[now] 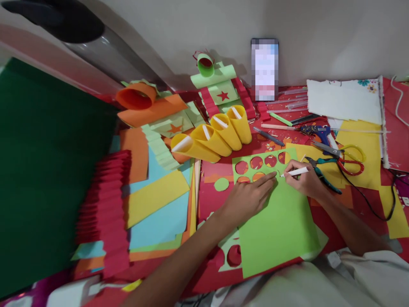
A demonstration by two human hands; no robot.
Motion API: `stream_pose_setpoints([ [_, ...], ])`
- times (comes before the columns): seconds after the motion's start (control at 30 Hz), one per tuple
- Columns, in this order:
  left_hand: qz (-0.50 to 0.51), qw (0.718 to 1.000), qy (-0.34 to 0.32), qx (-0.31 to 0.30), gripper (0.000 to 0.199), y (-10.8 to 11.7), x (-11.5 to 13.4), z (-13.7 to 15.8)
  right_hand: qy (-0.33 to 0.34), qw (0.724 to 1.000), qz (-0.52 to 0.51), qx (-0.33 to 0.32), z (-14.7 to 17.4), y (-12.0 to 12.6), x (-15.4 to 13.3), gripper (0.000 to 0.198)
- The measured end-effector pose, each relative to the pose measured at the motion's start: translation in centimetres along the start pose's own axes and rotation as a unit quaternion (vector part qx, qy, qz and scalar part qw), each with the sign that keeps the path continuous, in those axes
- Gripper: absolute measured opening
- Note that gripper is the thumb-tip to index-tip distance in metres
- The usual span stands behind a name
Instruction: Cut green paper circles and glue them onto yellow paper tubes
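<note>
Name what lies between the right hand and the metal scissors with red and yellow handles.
The head view shows teal-handled metal pliers there, partly over yellow paper.

We are wearing loose, off-white cloth (306,283), creasing into broad folds on the near side of the right hand's (296,175) grip. Behind that grip and the left hand (254,196), we are showing slender, bare forearms (188,251).

No words, brands or numbers can be read. The phone (265,70) at the far wall has its screen blurred into blocks, and the label on the blue glue gun (323,134) at right is illegible. Two signs show: a red star (223,96) on the far green-and-red paper figure (214,89), and an orange star (175,128) on the orange-and-green one (156,111) to its left.
</note>
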State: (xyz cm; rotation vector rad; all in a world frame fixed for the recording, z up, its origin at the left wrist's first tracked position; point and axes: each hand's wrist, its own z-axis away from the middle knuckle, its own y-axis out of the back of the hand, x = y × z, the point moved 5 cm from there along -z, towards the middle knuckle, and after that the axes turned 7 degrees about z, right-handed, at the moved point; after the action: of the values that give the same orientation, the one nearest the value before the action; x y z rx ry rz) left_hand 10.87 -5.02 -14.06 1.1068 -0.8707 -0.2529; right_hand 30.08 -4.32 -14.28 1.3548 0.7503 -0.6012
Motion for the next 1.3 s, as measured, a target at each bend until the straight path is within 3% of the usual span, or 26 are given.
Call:
stream_pose_setpoints([
  [0.37, 0.011, 0.998, 0.027, -0.057, 0.051, 1.0, -0.2, -0.5, 0.01, 1.0, -0.012, -0.009, 0.0, -0.1, 0.0, 0.01],
  [0.63, 0.103, 0.993, 0.023, -0.052, 0.051, 1.6, -0.8, -0.9, 0.009, 1.0, -0.007, -0.022, 0.1, -0.3, 0.2, 0.008],
  [1.07, 0.153, 0.987, 0.011, -0.047, 0.053, 1.6, -1.7, -1.4, -0.02, 0.999, -0.037, -0.03, 0.1, -0.4, 0.5, 0.011],
  [1.3, 0.163, 0.986, 0.007, -0.044, 0.051, 1.7, -1.7, -1.5, -0.002, 0.998, -0.027, -0.054, 0.1, -0.6, 0.4, 0.011],
])
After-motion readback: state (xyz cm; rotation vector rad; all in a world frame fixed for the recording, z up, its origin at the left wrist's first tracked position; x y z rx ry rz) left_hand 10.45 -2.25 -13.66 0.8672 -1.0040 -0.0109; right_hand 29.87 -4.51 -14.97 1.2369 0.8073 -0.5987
